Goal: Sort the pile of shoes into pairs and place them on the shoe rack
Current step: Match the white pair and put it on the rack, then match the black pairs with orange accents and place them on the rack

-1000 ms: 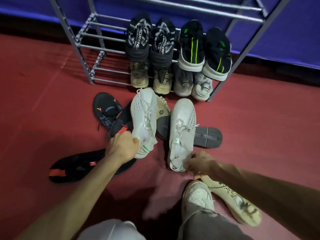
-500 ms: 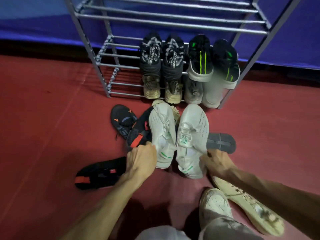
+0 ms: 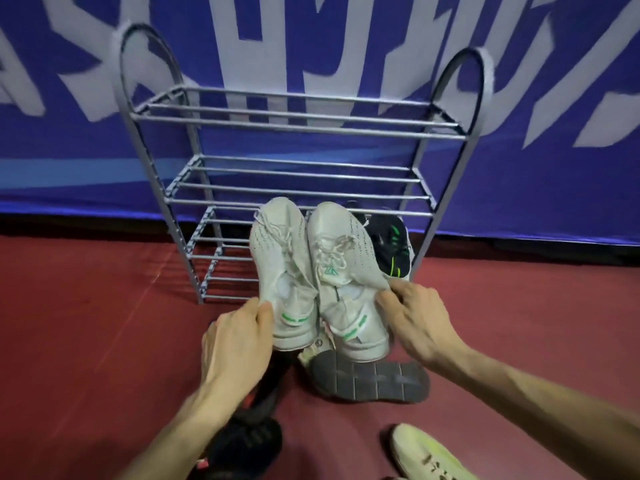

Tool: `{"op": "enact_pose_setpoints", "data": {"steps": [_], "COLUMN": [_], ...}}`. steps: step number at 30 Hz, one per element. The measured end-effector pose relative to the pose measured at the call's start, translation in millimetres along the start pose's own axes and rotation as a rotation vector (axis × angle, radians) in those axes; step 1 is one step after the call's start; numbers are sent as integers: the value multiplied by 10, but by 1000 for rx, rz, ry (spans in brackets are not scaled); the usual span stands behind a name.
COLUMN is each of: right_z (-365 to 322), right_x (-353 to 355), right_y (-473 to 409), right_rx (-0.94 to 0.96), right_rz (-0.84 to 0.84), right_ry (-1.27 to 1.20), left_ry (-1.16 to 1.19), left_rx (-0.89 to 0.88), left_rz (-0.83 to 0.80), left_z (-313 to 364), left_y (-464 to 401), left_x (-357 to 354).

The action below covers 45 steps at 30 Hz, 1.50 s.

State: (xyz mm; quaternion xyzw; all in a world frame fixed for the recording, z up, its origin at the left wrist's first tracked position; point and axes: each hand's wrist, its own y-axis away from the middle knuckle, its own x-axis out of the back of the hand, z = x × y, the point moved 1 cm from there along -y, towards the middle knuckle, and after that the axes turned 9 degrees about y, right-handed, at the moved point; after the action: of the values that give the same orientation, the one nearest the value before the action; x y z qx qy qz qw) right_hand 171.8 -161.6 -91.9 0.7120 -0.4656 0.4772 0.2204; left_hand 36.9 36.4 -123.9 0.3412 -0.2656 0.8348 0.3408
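Observation:
I hold a pair of white knit sneakers with green heel marks side by side in the air in front of the grey metal shoe rack. My left hand grips the heel side of the left white sneaker. My right hand pinches the collar of the right white sneaker. Their toes point up at the rack's middle shelf. Behind them a black shoe with green stripes shows on a lower shelf; the other racked shoes are hidden.
On the red floor lie a dark shoe sole-up, black shoes with red marks under my left forearm, and a pale yellow shoe at bottom right. A blue banner with white letters hangs behind the rack. The two upper shelves hold nothing.
Both hands have lifted the two white sneakers off the floor pile and brought them together, up toward the rack. The view has tilted upward, showing the rack's top shelves.

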Motion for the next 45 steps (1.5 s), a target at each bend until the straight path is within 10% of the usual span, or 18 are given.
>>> {"op": "enact_pose_setpoints", "data": {"steps": [23, 31, 37, 45], "right_z": [683, 682, 731, 788], "right_x": [417, 168, 209, -47], "right_y": [-1939, -1778, -1742, -1163], "right_rx": [-469, 0, -112, 21], "right_rz": [358, 139, 415, 411], "right_ry": [-237, -118, 116, 267], "left_ry": [-58, -29, 214, 471], "left_rx": [63, 31, 39, 16], "left_rz": [-74, -83, -136, 236], "left_z": [1285, 1278, 1324, 877], "left_y": [-2361, -2402, -2301, -967], "left_x": [-905, -1098, -1059, -1308]}}
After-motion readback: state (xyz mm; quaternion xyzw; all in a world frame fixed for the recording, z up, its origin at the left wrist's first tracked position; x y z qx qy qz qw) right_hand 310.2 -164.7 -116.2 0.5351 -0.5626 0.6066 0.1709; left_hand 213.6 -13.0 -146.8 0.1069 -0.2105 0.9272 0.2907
